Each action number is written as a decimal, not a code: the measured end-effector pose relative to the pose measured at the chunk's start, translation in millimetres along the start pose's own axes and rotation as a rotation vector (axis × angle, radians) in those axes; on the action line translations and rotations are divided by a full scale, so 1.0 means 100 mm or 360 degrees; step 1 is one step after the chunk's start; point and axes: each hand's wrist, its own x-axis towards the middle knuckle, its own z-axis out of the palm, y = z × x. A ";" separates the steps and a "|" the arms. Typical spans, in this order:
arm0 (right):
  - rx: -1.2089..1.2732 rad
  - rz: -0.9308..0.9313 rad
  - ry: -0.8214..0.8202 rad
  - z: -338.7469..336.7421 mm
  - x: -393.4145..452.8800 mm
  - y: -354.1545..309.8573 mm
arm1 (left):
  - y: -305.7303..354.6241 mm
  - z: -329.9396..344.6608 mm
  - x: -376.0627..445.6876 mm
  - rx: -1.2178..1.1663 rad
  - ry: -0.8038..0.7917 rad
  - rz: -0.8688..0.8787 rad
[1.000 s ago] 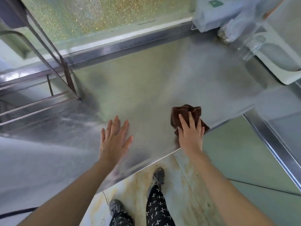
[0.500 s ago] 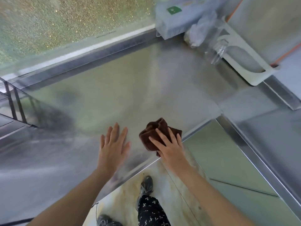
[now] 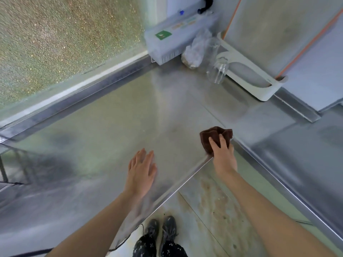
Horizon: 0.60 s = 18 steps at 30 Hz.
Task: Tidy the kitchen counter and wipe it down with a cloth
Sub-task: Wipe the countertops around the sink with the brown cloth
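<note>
The brown cloth (image 3: pixel 216 139) sits bunched at about 3 o'clock on the steel bench (image 3: pixel 115 115), right at the inner corner where the front edge turns. The right hand (image 3: pixel 223 154) bears down on it with fingers (image 3: pixel 213 142) curled over the wad, pinching part of it, so the cloth is gripped rather than merely pushed. The left hand (image 3: pixel 142 170) lies flat on the bench at about 6 o'clock, fingers straight and holding nothing, well apart from the right.

The main risk is the edge. The cloth overhangs the lip there, and a stroke pulled toward the body could carry it off the metal and down to the stained floor (image 3: pixel 213 201), beside the shoes (image 3: pixel 163 227). Because it is balled up, only a small patch touches the surface, so I judge a pass here would leave streaks unless it is spread out.

Toward 1 o'clock stand a clear glass jar (image 3: pixel 218 71), a crinkled plastic bag (image 3: pixel 196 51), a white tray (image 3: pixel 259 86) and a pale box with a green label (image 3: pixel 167 45). A wide sweep into that corner could knock the jar over; it looks light and is nearest the open bench. The leaning left hand could slip if the steel is damp, though wetness cannot be told here.
</note>
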 end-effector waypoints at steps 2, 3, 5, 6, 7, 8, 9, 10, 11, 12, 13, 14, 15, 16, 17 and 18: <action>0.0247 0.0155 0.0009 -0.03 0.07 0.07 | 0.07 -0.01 0.09 -0.0190 -0.0014 -0.0020; 0.0509 0.0232 0.0035 -0.05 0.06 0.10 | 0.14 -0.02 0.12 -0.0376 -0.0028 -0.0067; 0.1378 0.0477 0.0082 -0.17 -0.03 0.13 | 0.32 -0.06 0.18 -0.0775 -0.0124 -0.0239; 0.1958 0.0610 0.0073 -0.28 -0.14 0.12 | 0.43 -0.09 0.22 -0.0940 -0.0202 -0.0328; 0.2515 0.0670 -0.0021 -0.40 -0.27 0.10 | 0.55 -0.11 0.26 -0.1079 -0.0298 -0.0396; 0.2984 0.0596 -0.0153 -0.52 -0.40 0.07 | 0.70 -0.13 0.31 -0.1185 -0.0418 -0.0449; 0.3320 0.0430 -0.0297 -0.64 -0.54 0.05 | 0.86 -0.17 0.33 -0.1251 -0.0569 -0.0507; 0.3532 0.0249 -0.0384 -0.73 -0.67 0.01 | 1.03 -0.22 0.33 -0.1297 -0.0743 -0.0554; 0.3618 0.0063 -0.0436 -0.81 -0.79 -0.03 | 1.19 -0.26 0.32 -0.1309 -0.0920 -0.0566; 0.3677 0.0073 -0.0421 -0.86 -0.87 -0.05 | 1.32 -0.27 0.30 -0.1307 -0.1079 -0.0529; 0.3731 0.0143 -0.0398 -0.91 -0.97 -0.05 | 1.43 -0.27 0.28 -0.1346 -0.1215 -0.0463; 0.3782 0.0170 -0.0366 -0.94 -1.07 -0.04 | 1.53 -0.26 0.26 -0.1424 -0.1308 -0.0380; 0.3816 0.0185 -0.0338 -0.96 -1.16 -0.02 | 1.62 -0.25 0.23 -0.1575 -0.1363 -0.0294; 0.3800 0.0146 -0.0293 -1.01 -1.25 -0.02 | 1.70 -0.24 0.21 -0.1725 -0.1357 -0.0224; 0.3758 0.0162 -0.0223 -1.05 -1.32 0.00 | 1.79 -0.22 0.19 -0.1841 -0.1317 -0.0182; 0.3695 0.0251 -0.0149 -1.05 -1.38 0.05 | 1.88 -0.20 0.15 -0.1872 -0.1237 -0.0144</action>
